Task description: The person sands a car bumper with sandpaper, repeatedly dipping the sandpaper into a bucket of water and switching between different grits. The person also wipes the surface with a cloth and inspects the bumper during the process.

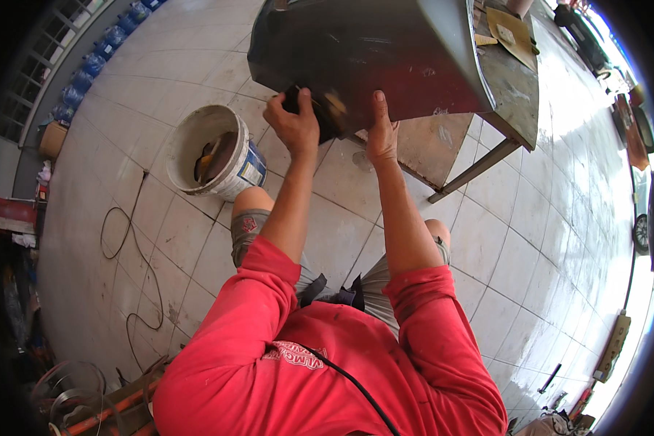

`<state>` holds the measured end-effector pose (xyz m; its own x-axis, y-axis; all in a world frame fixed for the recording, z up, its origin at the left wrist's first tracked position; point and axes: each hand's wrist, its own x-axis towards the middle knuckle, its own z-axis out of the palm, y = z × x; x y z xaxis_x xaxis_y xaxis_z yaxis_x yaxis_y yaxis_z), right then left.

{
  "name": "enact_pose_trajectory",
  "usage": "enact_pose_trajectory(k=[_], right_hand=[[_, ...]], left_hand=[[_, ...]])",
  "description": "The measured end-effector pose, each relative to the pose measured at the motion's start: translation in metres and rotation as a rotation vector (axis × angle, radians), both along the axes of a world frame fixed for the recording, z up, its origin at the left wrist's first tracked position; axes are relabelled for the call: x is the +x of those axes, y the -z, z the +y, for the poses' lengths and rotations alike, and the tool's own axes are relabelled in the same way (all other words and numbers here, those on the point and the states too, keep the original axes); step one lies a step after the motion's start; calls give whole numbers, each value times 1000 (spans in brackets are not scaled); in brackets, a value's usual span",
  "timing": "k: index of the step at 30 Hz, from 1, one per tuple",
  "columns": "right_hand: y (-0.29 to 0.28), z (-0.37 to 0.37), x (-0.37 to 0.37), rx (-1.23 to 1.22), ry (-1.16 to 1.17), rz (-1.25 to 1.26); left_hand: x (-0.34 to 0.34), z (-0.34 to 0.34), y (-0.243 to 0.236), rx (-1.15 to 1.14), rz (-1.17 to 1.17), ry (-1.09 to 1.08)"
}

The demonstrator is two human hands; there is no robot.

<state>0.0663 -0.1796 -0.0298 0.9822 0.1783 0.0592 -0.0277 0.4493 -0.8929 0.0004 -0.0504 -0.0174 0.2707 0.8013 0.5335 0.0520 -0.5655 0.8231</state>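
Note:
A large, curved car body panel (356, 51), dark grey with a reddish patch, stretches across the top middle. Its near edge comes toward me. My left hand (294, 125) is closed on a dark, flat black piece (328, 125) at the panel's near left corner; its exact kind is hard to tell. My right hand (382, 138) grips the near edge farther right, its thumb lying on the upper face and its fingers mostly hidden beneath.
Left of my knee stands a white bucket (180, 182) with dark items inside. The worn table (514, 109) is under the panel's right side, with a brown sheet (512, 35) on it. A thin cable (147, 263) loops over the tiled floor; wrapped blue bottles (93, 65) line the left wall.

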Motion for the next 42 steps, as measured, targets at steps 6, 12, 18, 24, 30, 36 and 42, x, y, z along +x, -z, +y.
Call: enact_pose_trajectory(k=[6,12,18,24,30,36,42], right_hand=[[4,-12,7,-63,-34,-32],[31,1,18,-12,-20,-47],[11,-15,12,81,-80,-20],[-2,-3,-12,133,-95,79],[8,-21,3,107,-104,43],[3,-5,-12,147,-107,77],[14,-14,3,132,-110,8]], left_hand=[[-24,-34,32,272,-14,234],[23,67,13,-110,24,-93],[-1,-6,34,265,-63,125],[37,189,19,-261,-24,67],[-8,8,41,357,-92,220],[28,172,-1,-179,-37,64],[-36,-49,3,583,-15,417]])
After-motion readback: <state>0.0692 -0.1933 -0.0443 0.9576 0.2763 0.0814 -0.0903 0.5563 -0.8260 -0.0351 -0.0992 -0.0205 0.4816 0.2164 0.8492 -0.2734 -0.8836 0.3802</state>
